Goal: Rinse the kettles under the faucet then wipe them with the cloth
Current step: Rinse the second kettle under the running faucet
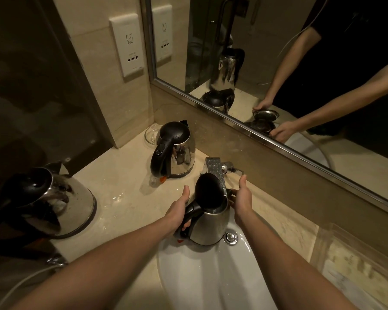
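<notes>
A steel kettle [207, 227] with its black lid flipped up stands in the white sink [202, 278], right under the faucet [215, 168]. My left hand [177, 211] grips its black handle. My right hand [241, 198] rests against the kettle's far side near the spout, thumb raised toward the faucet lever. A second steel kettle [175, 151] stands upright on the wet counter behind. A third kettle [47, 200] sits at the left edge of the counter. No cloth is in view.
The beige counter [121, 191] is wet around the sink. A glass dish [151, 134] sits in the back corner. A wall socket panel [127, 44] hangs above it. A mirror [278, 63] runs along the back wall. A clear tray [349, 265] lies at the right.
</notes>
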`<state>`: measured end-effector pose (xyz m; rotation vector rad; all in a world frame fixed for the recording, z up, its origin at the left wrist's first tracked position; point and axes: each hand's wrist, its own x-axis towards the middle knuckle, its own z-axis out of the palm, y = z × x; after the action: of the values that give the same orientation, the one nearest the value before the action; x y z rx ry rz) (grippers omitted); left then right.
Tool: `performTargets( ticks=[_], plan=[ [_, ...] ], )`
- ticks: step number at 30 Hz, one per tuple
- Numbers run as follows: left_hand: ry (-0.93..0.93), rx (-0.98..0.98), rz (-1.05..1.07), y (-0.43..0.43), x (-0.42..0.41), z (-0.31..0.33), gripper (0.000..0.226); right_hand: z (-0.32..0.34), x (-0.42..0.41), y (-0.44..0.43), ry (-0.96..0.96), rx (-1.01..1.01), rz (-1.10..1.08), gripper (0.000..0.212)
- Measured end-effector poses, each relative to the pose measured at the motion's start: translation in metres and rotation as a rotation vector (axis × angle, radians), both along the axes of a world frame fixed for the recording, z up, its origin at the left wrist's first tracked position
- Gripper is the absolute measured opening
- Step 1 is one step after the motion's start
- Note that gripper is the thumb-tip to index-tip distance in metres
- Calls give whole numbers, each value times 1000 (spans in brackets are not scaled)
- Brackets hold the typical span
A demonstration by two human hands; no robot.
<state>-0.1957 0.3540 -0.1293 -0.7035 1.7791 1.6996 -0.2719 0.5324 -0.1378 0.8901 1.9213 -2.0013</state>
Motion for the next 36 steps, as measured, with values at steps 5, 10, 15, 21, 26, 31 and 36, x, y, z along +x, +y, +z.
performTargets(
  ticks=[5,10,15,21,26,31,36],
  plan=[
    [3,-2,6,0,0,2,84,0,1,-1,15,-23,1,88],
    [0,-10,3,0,-3,-1,86,1,0,-2,15,-35,-8,91],
    [2,6,1,-1,-3,-3,89,-1,-1,-2,7,-54,-29,108],
    [1,5,-4,-2,-4,-5,93,-3,-2,0,35,-31,-20,113],
    [-2,8,1,-1,-5,-6,94,-7,-3,2,73,-2,17,128],
    [-6,6,-2,-1,-5,-5,94,-4,-3,0,72,9,22,129],
    [-23,12,17,0,-6,-3,92,1,-1,-1,70,23,30,127]
  ],
)
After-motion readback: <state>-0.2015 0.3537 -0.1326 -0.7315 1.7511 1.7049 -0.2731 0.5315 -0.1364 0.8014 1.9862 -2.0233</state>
